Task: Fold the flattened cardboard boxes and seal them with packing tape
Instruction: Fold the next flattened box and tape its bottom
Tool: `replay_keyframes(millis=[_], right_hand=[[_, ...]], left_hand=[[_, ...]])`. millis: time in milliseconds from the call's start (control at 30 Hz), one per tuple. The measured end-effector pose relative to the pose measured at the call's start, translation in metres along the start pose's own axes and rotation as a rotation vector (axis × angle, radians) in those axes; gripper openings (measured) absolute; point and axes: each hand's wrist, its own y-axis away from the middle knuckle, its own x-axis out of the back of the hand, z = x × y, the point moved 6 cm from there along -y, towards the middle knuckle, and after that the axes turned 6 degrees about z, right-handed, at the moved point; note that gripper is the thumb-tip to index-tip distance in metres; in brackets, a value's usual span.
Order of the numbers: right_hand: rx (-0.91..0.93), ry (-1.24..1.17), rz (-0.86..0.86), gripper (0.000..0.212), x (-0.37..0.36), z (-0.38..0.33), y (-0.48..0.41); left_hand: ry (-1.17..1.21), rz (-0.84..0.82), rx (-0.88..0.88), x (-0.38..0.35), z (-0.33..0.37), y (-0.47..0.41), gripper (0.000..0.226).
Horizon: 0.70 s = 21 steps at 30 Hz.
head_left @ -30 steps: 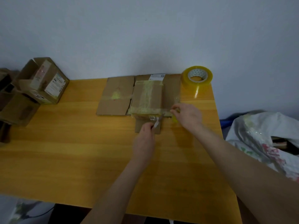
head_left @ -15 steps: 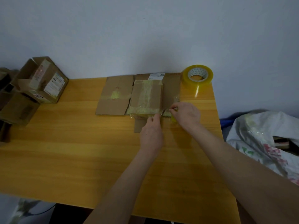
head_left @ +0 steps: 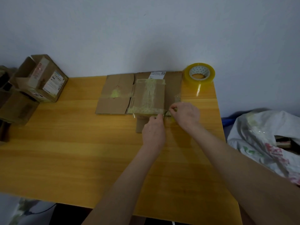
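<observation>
Cardboard box (head_left: 149, 95), flattened, lies by the tabletop's (head_left: 81, 151) far edge. Right hand (head_left: 185, 115) pinches a tape strip (head_left: 166, 113) at its near right corner; left hand (head_left: 154, 130) curls alongside, grip impossible to tell. Tape roll (head_left: 199, 75) at far right corner.

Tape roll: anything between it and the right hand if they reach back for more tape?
Nothing visible blocks it. The tape roll stands at the table's back right corner; only bare tabletop lies between it and the right hand, which pinches a tape strip at the box's near edge.
</observation>
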Motion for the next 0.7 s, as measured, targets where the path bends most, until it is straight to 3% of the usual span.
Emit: replay_keyframes(millis=[467, 700], right_hand=[[0.004, -0.039, 0.009, 0.026, 0.002, -0.001, 0.013], [-0.160, -0.347, 0.101, 0.024, 0.017, 0.017, 0.021]], left_hand=[[-0.042, -0.057, 0.013, 0.000, -0.005, -0.006, 0.028], [-0.135, -0.059, -0.044, 0.005, -0.006, -0.002, 0.029]])
